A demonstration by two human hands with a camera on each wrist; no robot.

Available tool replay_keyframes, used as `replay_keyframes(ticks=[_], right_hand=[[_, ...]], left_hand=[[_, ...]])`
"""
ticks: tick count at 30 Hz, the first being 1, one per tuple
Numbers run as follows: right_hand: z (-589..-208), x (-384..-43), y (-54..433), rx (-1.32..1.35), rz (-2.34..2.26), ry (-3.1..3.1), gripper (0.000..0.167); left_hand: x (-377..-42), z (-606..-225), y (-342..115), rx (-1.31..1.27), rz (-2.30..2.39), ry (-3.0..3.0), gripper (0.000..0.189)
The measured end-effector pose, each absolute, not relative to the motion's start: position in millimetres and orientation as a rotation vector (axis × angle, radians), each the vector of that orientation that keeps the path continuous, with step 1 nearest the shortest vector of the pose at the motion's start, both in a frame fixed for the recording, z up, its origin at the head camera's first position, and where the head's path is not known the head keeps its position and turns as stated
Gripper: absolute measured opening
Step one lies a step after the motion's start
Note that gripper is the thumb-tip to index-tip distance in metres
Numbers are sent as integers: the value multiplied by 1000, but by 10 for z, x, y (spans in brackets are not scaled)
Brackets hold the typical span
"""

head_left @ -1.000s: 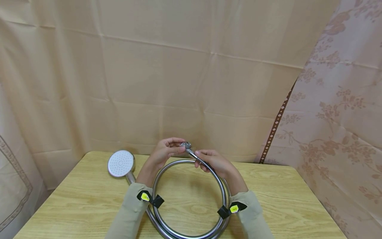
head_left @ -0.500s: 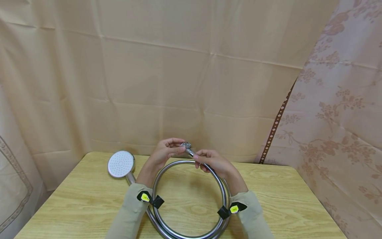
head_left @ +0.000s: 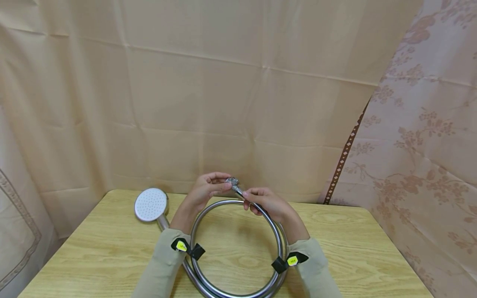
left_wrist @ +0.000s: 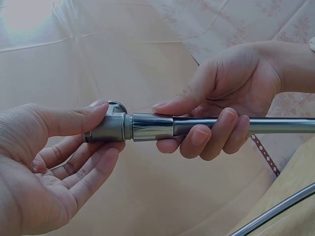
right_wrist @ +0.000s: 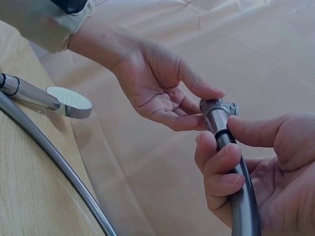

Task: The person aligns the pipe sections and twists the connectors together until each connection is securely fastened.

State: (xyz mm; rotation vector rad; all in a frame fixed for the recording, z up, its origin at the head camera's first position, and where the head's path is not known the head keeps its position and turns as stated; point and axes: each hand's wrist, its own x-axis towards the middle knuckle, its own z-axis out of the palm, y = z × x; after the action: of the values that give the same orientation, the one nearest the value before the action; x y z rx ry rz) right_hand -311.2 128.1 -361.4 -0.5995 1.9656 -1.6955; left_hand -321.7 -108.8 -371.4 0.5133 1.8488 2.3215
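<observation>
My left hand (head_left: 201, 191) pinches a small metal hose fitting (left_wrist: 106, 129) between thumb and fingers. Curled round the shower hose (left_wrist: 211, 126), just behind its shiny end nut (left_wrist: 152, 127), is my right hand (head_left: 269, 202). Fitting and nut sit in line, end to end; in the left wrist view a narrow ring shows between them. The hose loops down from my right hand onto the table in a coil (head_left: 238, 294). At the left lies a round shower head (head_left: 150, 204), white face up, its handle partly hidden by my left forearm.
A light wooden table (head_left: 335, 248) carries the coil and shower head. Beige cloth (head_left: 231, 103) hangs behind its far edge, with a flowered curtain (head_left: 421, 157) to the right. Black straps with yellow tags are on both sleeves.
My right fingers shift slightly along the hose end, up toward the fitting and then a little back. The left hand keeps its pinch on the fitting; coil and shower head stay put.
</observation>
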Motion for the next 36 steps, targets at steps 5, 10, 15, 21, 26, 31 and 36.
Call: replay_keyframes(ticks=[5, 10, 15, 21, 26, 31, 36], right_hand=[[-3610, -3109, 1286, -617, -1693, 1951, 36], [-3601, -3104, 1291, -632, -1688, 1941, 35], [-3601, -3102, 1295, -635, -1677, 1944, 35], [-3602, -3102, 1290, -615, -1675, 1951, 36], [-3604, -3105, 1290, -621, -1675, 1955, 38], [-3606, -3103, 1276, -588, -1700, 1955, 27], [-3602, -3095, 1275, -575, -1710, 1970, 23]], left_hand=[[-3219, -3721, -1087, 522, 2322, 1848, 31], [-3225, -3727, -1086, 526, 2322, 1845, 29], [-3230, -3731, -1086, 529, 2317, 1852, 27], [-3224, -3731, -1087, 527, 2313, 1850, 27], [-3223, -3727, -1084, 519, 2315, 1848, 26], [-3224, -3725, -1084, 511, 2314, 1856, 25], [-3217, -3722, -1087, 505, 2314, 1855, 25]])
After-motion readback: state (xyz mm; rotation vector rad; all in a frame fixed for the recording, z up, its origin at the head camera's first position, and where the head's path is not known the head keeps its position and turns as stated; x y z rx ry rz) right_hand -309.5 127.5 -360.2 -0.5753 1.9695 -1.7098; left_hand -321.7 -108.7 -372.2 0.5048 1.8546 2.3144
